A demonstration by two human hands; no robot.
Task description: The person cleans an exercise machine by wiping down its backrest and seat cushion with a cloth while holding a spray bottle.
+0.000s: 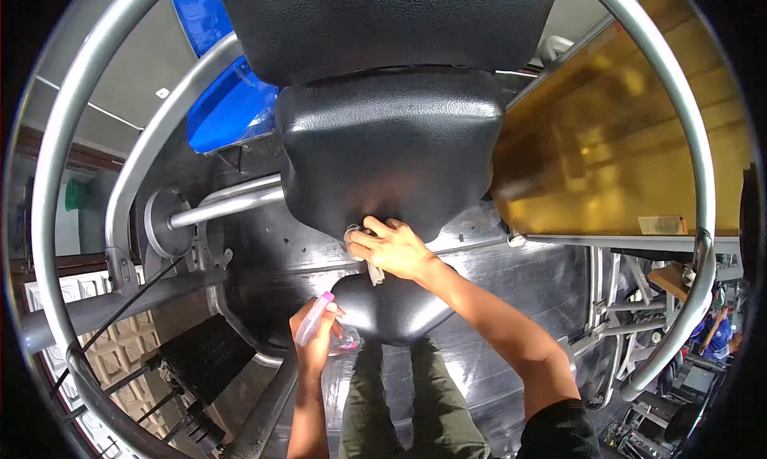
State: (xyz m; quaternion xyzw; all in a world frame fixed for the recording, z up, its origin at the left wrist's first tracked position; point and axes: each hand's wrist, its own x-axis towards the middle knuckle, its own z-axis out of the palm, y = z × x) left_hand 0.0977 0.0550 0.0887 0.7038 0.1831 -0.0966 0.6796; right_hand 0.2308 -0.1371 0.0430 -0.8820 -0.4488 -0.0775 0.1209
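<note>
My right hand (393, 247) presses against the lower edge of a black padded seat (391, 151), fingers closed round a crumpled light-coloured cloth (376, 276). Part of the cloth hangs below the fingers. Lower and to the left, my left hand (313, 343) grips a translucent plastic bottle (311, 325) with a pink top. Some clear plastic (344, 344) with a pinkish end shows beside that hand; whether it belongs to the bottle I cannot tell. Just in front of my legs is a smaller black pad (391, 303), below the right hand.
Curved silver tubes (693, 131) of the machine frame arch round both sides. A second black pad (391, 19) rises at the top. Blue plastic seats (236, 107) stand upper left, a gold reflective panel (615, 123) at right. A person in blue (717, 335) is far right.
</note>
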